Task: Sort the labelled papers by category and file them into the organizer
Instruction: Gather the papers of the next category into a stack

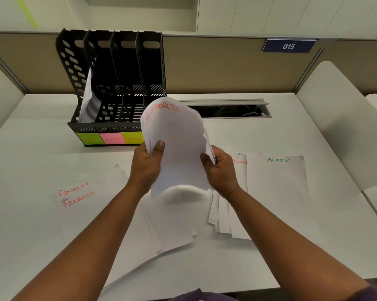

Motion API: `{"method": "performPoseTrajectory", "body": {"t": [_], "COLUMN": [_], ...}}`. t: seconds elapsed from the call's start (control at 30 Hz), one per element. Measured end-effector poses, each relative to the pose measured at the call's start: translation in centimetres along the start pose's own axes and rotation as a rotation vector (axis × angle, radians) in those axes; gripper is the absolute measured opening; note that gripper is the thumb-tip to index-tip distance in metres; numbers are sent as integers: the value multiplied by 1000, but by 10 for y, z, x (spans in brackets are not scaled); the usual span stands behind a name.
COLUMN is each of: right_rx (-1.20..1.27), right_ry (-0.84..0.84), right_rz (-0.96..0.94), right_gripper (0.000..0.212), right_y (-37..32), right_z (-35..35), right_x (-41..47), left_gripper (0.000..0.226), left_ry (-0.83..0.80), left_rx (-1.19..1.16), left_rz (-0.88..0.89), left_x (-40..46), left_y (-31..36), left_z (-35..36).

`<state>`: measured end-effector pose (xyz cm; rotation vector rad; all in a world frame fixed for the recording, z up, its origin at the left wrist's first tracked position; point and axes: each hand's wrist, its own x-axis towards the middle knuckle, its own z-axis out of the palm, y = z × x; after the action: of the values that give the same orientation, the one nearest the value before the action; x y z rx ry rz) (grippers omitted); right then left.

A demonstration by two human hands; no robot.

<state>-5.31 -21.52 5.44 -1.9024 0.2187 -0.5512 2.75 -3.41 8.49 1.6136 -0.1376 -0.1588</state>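
From the head view, the left hand and right hand each pinch a side edge of the SPORTS sheets, held up before the organizer. Light, floppy paper; it looks best gripped at both edges, lest it bow.

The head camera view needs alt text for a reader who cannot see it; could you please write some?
Both hands, left hand and right hand, grip a curved stack of white papers marked SPORTS before a black slotted plastic organizer on a white desk; white FINANCE sheets lie left, a white ADMIN sheet right.
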Motion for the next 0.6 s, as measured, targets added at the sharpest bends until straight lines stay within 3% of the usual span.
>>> {"method": "performPoseTrajectory", "body": {"t": [0.07,0.17,0.3,0.43,0.6], "right_rx": [47,163,181,193,238], "right_ry": [75,145,100,53,88], "right_rz": [-2,50,113,243,229], "right_gripper": [9,21,21,26,18], "right_y": [-3,-9,8,18,14], "right_z": [2,5,8,5,7], "right_x": [-1,-4,-19,-27,-23], "left_gripper": [9,15,48,53,51], "left_ry": [-18,-12,44,113,124], "left_rx": [43,-13,-242,-308,-372], "left_rz": [91,186,102,-14,-100], "left_x": [-6,-16,-26,-24,-14], "left_y": [5,12,8,-5,-8], "left_z": [5,12,15,10,10]}}
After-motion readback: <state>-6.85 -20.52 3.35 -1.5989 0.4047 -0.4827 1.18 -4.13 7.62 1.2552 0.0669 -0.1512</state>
